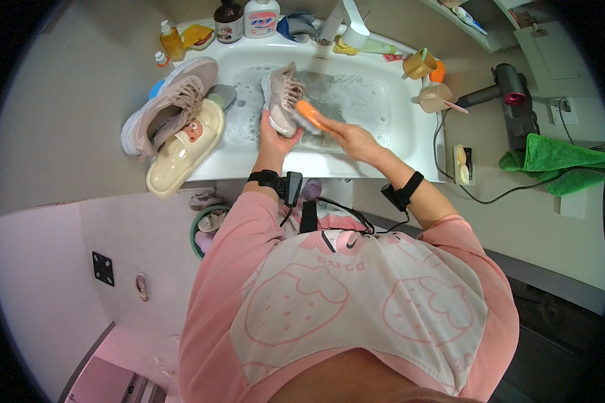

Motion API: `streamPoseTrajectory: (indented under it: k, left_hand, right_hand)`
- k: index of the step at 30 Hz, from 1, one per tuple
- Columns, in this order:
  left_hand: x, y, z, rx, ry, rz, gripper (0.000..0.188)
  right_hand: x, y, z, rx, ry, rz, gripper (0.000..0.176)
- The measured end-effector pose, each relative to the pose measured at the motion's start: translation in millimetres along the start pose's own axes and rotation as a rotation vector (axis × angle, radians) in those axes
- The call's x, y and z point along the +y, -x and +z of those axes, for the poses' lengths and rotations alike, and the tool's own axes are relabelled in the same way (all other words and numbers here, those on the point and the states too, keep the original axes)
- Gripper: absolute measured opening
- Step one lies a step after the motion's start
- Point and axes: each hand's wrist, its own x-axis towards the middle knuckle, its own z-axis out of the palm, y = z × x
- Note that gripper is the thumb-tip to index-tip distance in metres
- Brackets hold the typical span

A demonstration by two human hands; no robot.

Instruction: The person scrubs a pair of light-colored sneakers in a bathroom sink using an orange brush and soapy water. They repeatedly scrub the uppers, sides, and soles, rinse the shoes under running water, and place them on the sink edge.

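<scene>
My left hand [278, 139] grips a beige lace-up sneaker [284, 95] by its toe end, over a white sink [403, 126] of sudsy water. In my right hand [355, 141] is a scrub brush with an orange handle [310, 115]; its pale bristles are against or close beside the sneaker near the toe. On the sink's left side rests another beige sneaker [169, 108], partly over a cream slipper [187, 151] with a bear face on it. A grey-green sole or insole [223, 95] pokes out behind them.
A white faucet [354, 25] rises at the back, beside a white bottle [261, 20], a dark bottle [229, 22] and an amber bottle [172, 41]. Cups [419, 64] stand at the right rim. Farther right are a hair dryer [499, 90] and a green towel [554, 158]. A green basin [194, 231] holds shoes below.
</scene>
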Motion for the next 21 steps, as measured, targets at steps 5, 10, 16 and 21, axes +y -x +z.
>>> streamPoseTrajectory:
  k: [5,10,16,21]
  left_hand:
    - [-12,-8,1,0.08,-0.153,0.082,0.065]
    - [-2,-3,0,0.071,-0.192,0.053,0.067]
    - [-10,-7,2,0.074,-0.226,0.059,0.069]
    - [-6,-9,2,0.088,-0.476,0.077,0.067]
  right_hand:
    - [-43,-46,4,-0.038,0.269,0.044,0.05]
    - [-46,-53,4,-0.011,0.246,0.051,0.053]
    - [-53,-39,5,-0.073,0.341,0.031,0.054]
    - [-30,-98,7,0.006,0.362,0.119,0.053]
